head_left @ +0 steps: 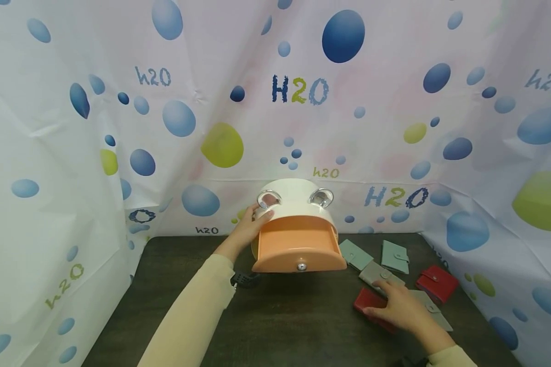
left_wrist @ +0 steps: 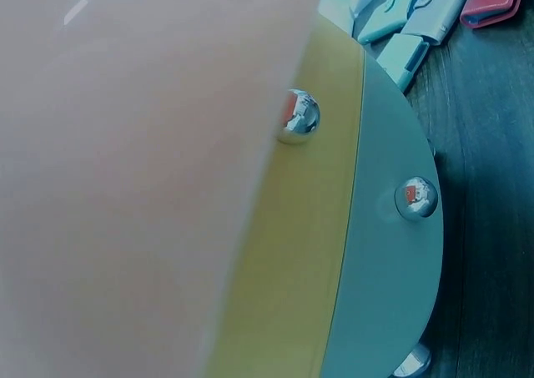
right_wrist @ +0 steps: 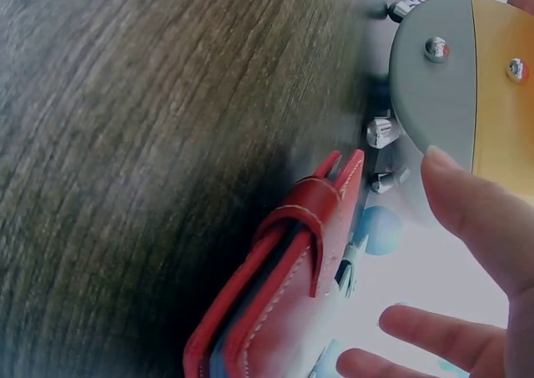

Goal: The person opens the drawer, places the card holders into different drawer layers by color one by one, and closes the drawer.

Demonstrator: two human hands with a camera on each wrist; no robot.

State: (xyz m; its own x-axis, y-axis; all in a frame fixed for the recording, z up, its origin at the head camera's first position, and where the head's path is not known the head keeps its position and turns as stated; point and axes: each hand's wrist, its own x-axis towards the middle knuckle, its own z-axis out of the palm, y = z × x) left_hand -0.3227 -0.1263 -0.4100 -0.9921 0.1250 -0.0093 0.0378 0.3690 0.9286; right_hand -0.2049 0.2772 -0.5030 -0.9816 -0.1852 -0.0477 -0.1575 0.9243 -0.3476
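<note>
A rounded white box [head_left: 294, 194] with two chrome rings on top has its orange drawer [head_left: 298, 255] pulled out. My left hand [head_left: 245, 233] grips the box's left side, thumb over the front rim. Lower down, a yellow drawer [left_wrist: 321, 219] and a grey-green drawer [left_wrist: 388, 261] with round chrome knobs are closed. A pale blurred surface covers much of the left wrist view. My right hand [head_left: 401, 308] is spread over a red wallet [head_left: 364, 299]; in the right wrist view the hand's [right_wrist: 488, 253] fingers are apart beside that strapped wallet [right_wrist: 279, 320], with a gap between them.
Right of the box on the dark table [head_left: 275, 326] lie two mint wallets [head_left: 355, 255] [head_left: 395, 256], a grey wallet [head_left: 378, 275], another pale wallet [head_left: 436, 311] partly behind my right hand, and a second red wallet [head_left: 437, 283]. A patterned curtain [head_left: 257, 102] hangs behind.
</note>
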